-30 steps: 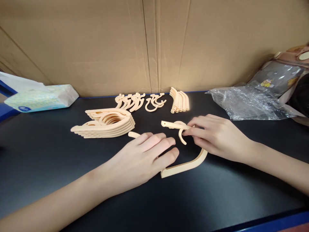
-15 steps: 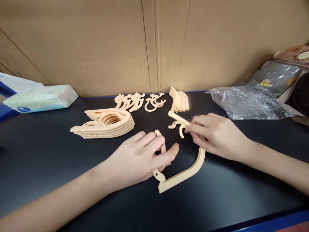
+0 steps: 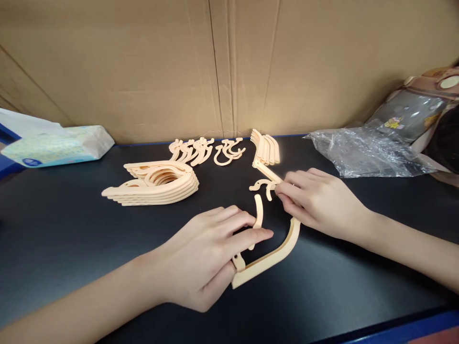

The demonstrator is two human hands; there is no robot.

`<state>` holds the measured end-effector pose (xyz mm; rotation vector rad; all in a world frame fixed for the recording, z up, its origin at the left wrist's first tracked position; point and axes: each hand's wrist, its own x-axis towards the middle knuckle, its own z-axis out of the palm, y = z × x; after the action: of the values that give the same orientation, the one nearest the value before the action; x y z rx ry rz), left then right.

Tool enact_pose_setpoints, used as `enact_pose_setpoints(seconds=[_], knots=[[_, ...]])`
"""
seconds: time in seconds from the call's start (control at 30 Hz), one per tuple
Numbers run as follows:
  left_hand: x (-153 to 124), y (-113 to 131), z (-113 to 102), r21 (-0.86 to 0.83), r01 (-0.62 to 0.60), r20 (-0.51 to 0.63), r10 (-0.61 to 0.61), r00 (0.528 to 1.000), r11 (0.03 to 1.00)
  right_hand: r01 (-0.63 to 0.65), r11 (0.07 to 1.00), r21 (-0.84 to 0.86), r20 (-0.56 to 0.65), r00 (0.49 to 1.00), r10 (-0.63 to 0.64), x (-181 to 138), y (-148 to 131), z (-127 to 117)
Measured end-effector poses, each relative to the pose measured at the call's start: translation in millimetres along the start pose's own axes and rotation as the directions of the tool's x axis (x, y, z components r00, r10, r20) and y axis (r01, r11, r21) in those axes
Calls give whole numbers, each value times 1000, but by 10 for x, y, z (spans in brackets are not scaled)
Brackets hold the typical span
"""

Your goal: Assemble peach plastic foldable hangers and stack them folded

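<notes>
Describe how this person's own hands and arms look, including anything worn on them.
Both the left hand and the right hand are ungloved, with no ring showing on the fingers in view. The left forearm and right forearm are slim and bare up to the picture's edges: no sleeve, watch, bracelet or cable shows.

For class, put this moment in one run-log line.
left hand: touching curved strip | right hand: holding beige bar | nearby: nested stack

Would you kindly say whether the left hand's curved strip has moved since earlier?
Yes, the curved strip in the left hand has shifted rightward, away from the stacked frames.
</notes>
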<state>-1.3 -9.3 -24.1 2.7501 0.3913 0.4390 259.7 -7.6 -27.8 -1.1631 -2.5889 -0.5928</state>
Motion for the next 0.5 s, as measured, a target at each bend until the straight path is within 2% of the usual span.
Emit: enact_pose_setpoints(seconds=[0.2, 0.37, 0.5], knots=[[1, 49, 43, -30, 36, -69, -38, 997, 999, -44, 999, -23, -12, 999, 44, 5, 18, 24], [15, 44, 81, 109, 98, -113, -86, 990, 989, -26, 1000, -17, -11, 1000, 26, 2, -1, 15], [17, 7, 82, 178, 91, -102, -74, 992, 980, -30, 999, -19, -33, 999, 29, 0, -14, 7]])
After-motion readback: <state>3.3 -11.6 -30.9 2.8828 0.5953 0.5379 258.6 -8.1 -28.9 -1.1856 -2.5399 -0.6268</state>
